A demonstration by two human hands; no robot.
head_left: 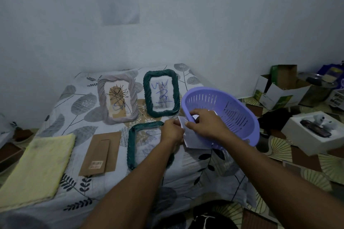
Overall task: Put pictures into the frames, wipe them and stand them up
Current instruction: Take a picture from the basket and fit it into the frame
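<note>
My left hand pinches the near left edge of a white picture sheet. My right hand curls its fingers over the sheet's upper edge, right at the lip of the purple slotted basket. Both hands are closed narrowly on the paper. I cannot tell whether my right fingers also touch the basket rim. I hold the sheet by its edges, I think, to keep it flat and unsmudged as it comes out of the basket. The basket leans toward me at the bed's right side.

Just beside my left hand, the empty dark green frame lies flat on the leaf-print bedcover. The cover's pattern and some blue scribble show through the opening, so it looks open at the back and ready to take this sheet. Its brown backing board, which has a barcode label, lies just to the left, probably set aside so it can close the frame afterwards. Further left is the folded yellow cloth, near at hand for wiping.

Behind these, two frames already stand upright. One is a pale twisted frame with a line drawing. The other is a second green frame with a cat photo. Both show pen marks. By my reckoning, two frames are filled and this is the third.
</note>
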